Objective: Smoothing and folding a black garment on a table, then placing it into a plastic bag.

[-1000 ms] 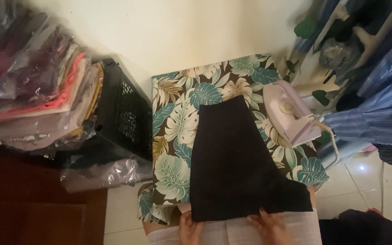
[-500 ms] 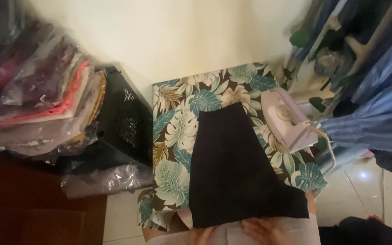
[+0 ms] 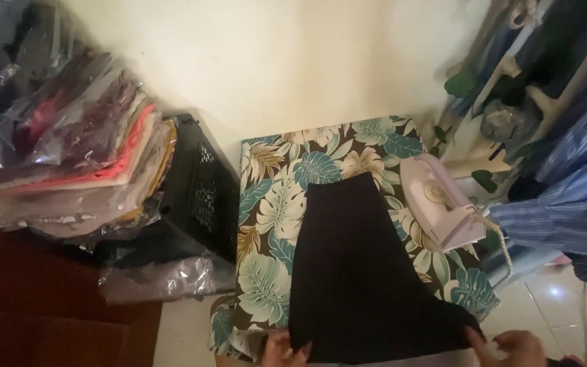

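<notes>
While both hands sit at the near edge of the view, the left hand (image 3: 285,351) pinches the near left corner of the black garment (image 3: 358,272), and the right hand (image 3: 511,345) grips its near right corner, fingers closed on the cloth. Beyond the hands, the garment lies flat on the bench (image 3: 266,224) with its leaf-print cover. Farther off and to the right hand's side, a pale pink iron (image 3: 443,204) rests on the bench, apart from the garment. Left of the left hand stands a black crate (image 3: 202,190), with bagged folded clothes (image 3: 76,149) stacked beyond it.
</notes>
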